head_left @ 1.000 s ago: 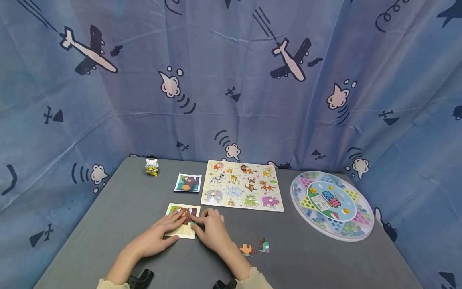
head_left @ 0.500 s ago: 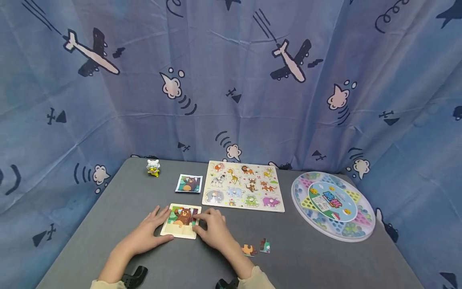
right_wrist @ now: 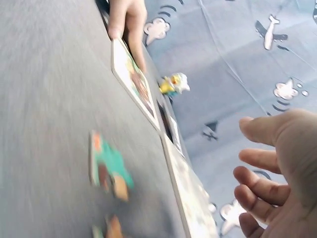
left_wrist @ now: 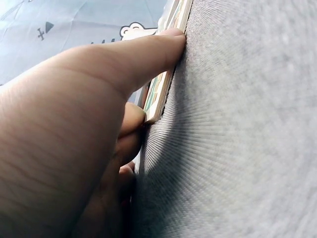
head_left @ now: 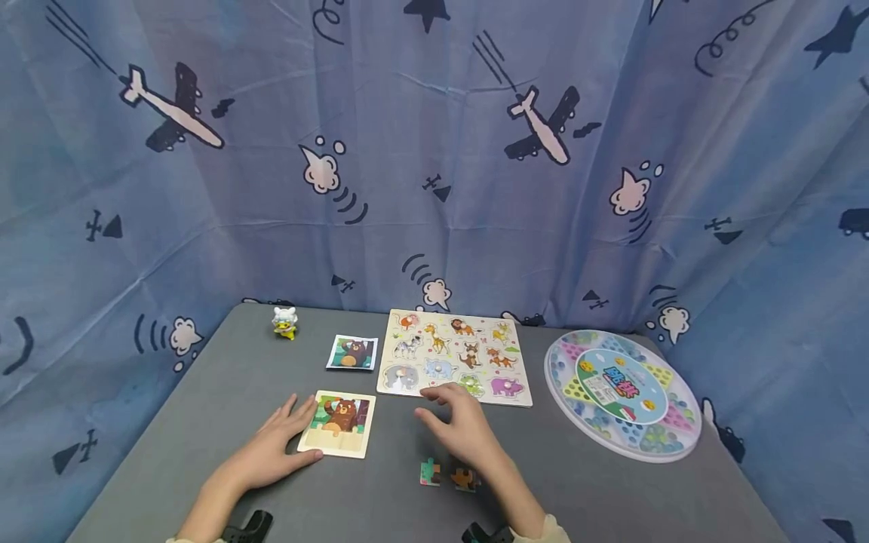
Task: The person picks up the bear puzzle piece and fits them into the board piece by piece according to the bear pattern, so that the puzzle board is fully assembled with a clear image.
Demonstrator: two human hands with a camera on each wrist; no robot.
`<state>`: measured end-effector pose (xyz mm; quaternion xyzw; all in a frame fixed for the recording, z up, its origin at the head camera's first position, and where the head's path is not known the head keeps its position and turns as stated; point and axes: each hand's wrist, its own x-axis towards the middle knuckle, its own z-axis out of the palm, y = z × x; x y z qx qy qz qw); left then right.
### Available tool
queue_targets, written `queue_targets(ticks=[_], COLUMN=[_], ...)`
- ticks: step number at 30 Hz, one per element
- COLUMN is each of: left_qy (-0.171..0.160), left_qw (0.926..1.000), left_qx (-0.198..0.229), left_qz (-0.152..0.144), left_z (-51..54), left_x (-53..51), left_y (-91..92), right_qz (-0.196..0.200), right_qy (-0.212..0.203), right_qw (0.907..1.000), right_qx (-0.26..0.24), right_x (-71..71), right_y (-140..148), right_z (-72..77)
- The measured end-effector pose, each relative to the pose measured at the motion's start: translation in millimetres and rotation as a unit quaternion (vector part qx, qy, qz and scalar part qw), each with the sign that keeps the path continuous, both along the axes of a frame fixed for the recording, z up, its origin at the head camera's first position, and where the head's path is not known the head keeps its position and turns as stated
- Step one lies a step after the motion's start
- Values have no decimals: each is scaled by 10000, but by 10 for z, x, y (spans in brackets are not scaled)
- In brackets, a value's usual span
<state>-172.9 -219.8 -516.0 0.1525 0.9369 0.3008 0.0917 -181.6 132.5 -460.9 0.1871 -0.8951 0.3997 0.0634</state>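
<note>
My left hand (head_left: 271, 445) rests at the left side of a square wooden bear puzzle (head_left: 342, 416), its fingers along the left edge and its thumb at the lower left corner. In the left wrist view the thumb (left_wrist: 148, 57) touches the board's edge. The bear's upper picture is filled in, and a strip of bare wood shows along the bottom. My right hand (head_left: 465, 430) hovers with nothing in it, in front of the animal board. Below it lie a green puzzle piece (head_left: 430, 473) and an orange-brown puzzle piece (head_left: 465, 479), the latter partly beside my forearm.
A bear picture card (head_left: 352, 353) lies behind the puzzle, left of a wooden animal board (head_left: 414, 335). A round marble-game board (head_left: 570, 411) occupies the right side. A small yellow-and-white figurine (head_left: 285, 323) stands at the far left. A patterned curtain (head_left: 380, 151) hangs behind the table.
My right hand has left the bear puzzle and moved right. A green piece shows where that forearm was; another green piece farther right is now out of sight. My left fingers slid off the picture.
</note>
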Motion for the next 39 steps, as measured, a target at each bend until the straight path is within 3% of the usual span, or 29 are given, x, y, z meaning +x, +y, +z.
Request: queue_targets(ticks=[4,8,17,24,30,39], left_qy=[86,107,11,-55,-34,-46], left_qw=[10000,9999,10000,10000,10000,10000], left_qx=[-18,-51,-56,-74,-4,43], left_qz=[-30,-4,50,35,6,39], left_z=[-5,-8,34,50,42,60], left_x=[-11,-13,4,15,16,27], left_y=[6,15,42,62,64,29], right_qz=[-254,-344,416,832,916,901], right_qy=[101,116,-120,-338,-21,-76], right_qw=[9996,9991,9973,9941,9940,9933], right_qx=[-26,215,589,614,598,718], right_x=[46,118,295,387,374,366], right_y=[240,409,496,518,543,492], right_z=[10,-71,-359,-479,-528,-552])
